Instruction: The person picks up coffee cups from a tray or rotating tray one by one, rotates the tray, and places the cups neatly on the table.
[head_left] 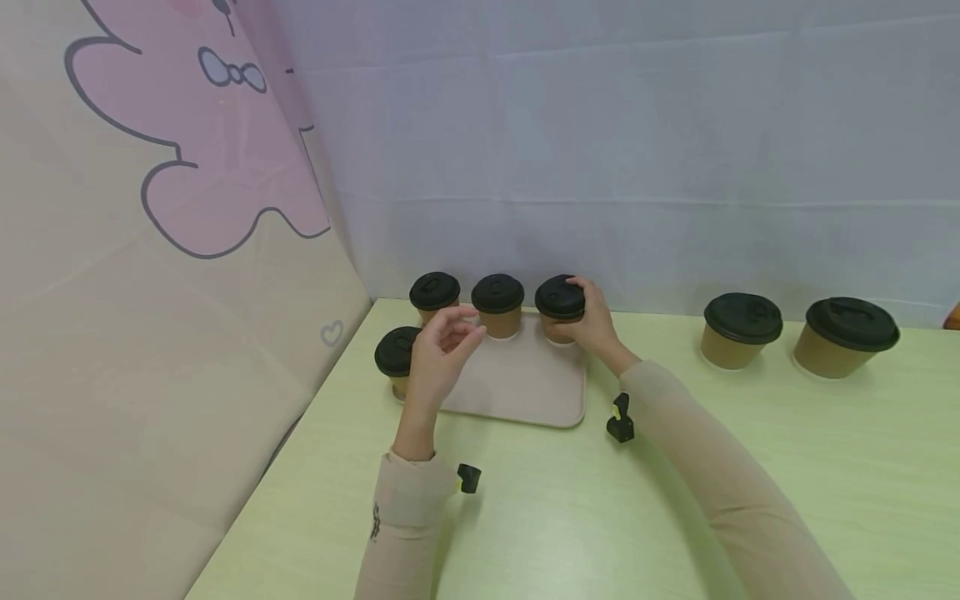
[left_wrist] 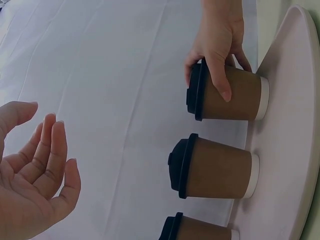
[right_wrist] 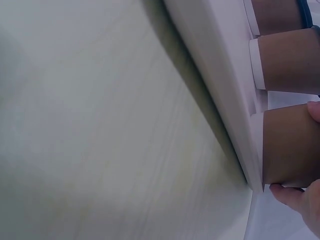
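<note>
Right now the end cup (head_left: 557, 328) is sitting at the tray's far right corner, and the right hand (head_left: 598, 327) is gripping it, thumb and fingers spreading round its side and lid. Its base is apparently touching the tray (head_left: 517, 396), very near the rim — so a small sideways push could be setting it on that raised edge and tipping it. Fingers are also pressing on the lid; if the lid is fitting loosely, an upward pull could be popping it off. Just beside it, the middle cup (head_left: 498, 323) is standing upright, and a leftward shove could be knocking the two together.

The left hand (head_left: 442, 354) is holding nothing, its fingers bending loosely and its thumb standing apart. It is hovering close to the rear cup (head_left: 437, 292) and the front cup (head_left: 394, 357), so a careless swing of the wrist could be toppling either.

That same hand is covering part of both — how the front cup's base is meeting the tray is hard to make out. The lids are hiding whatever the cups are containing. The right wrist view is cutting off the lids and most of the gripping hand. Farther right, two more cups (head_left: 738, 333) are standing on the table (head_left: 525, 517), well apart from the tray.
</note>
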